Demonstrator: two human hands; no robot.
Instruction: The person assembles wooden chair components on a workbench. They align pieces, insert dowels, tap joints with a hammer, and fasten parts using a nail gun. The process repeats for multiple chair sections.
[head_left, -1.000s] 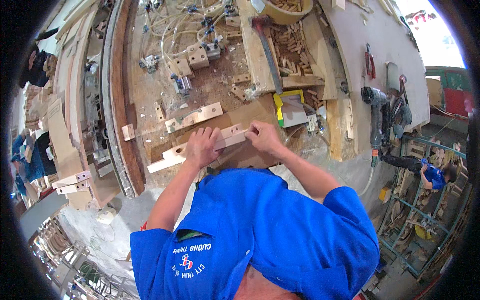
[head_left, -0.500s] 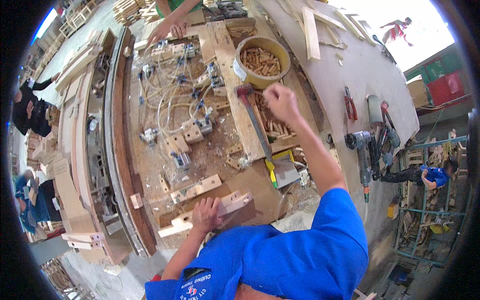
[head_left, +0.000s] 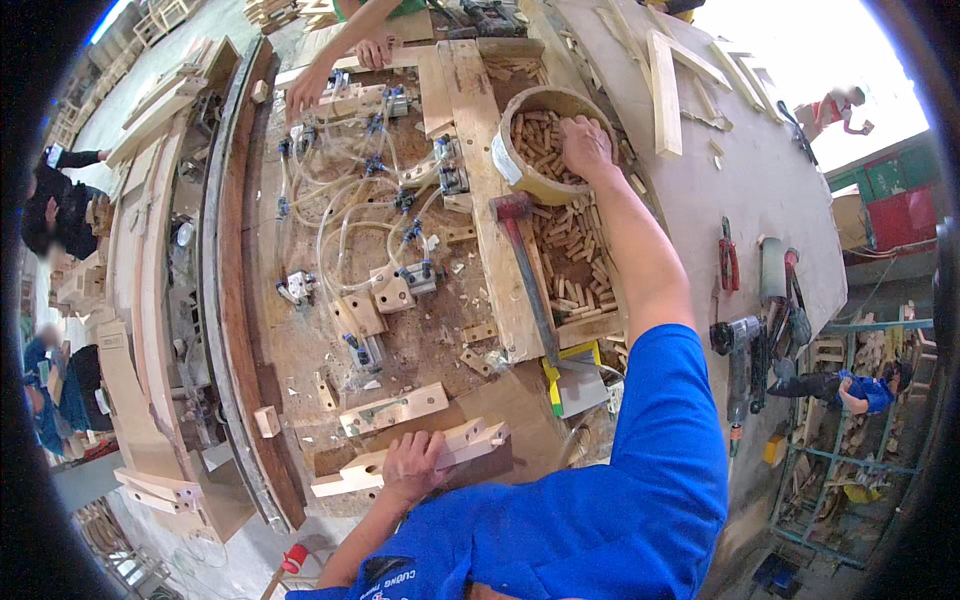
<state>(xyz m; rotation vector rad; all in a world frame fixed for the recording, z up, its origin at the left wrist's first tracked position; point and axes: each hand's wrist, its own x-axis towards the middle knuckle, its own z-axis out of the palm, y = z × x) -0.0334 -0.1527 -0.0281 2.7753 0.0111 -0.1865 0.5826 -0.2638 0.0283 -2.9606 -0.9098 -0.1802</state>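
My left hand [head_left: 410, 465] rests flat on a pale wooden piece [head_left: 470, 440] with holes and notches, lying on a dark board at the near edge of the workbench. My right hand [head_left: 585, 145] reaches far forward into a round wooden bucket [head_left: 520, 175] full of short wooden dowels, fingers curled down among them. Whether it grips any dowel is hidden. More loose dowels [head_left: 575, 260] lie in a tray just below the bucket.
A red-headed hammer [head_left: 525, 275] lies beside the dowel tray. Clamps and pale hoses [head_left: 370, 215] cover the bench middle. Another person's hands [head_left: 335, 70] work at the far end. A power drill [head_left: 735, 345] and pliers [head_left: 728, 255] lie on the grey table at right.
My right hand left the wooden piece near me and reached forward, arriving in the dowel bucket. My left hand stayed on the piece. The view tilted toward the far bench.
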